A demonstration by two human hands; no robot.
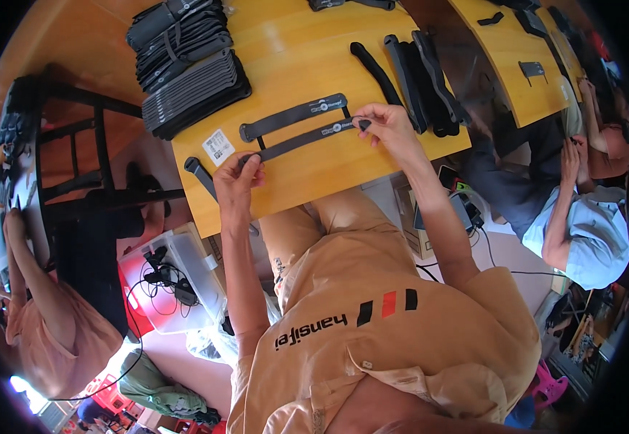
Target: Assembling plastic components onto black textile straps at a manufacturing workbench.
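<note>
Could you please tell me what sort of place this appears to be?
Probably a small workshop or packing room: dark straps are piled on a yellow table, and a person in a light blue shirt is near another table.

Strap (304, 140) between left hand (235, 179) and right hand (393, 132), over table (329, 173). Second strap (289, 119) just behind. Label (219, 147) left. Pile (195, 90) behind label. More straps (405, 79) on table's right.
</note>
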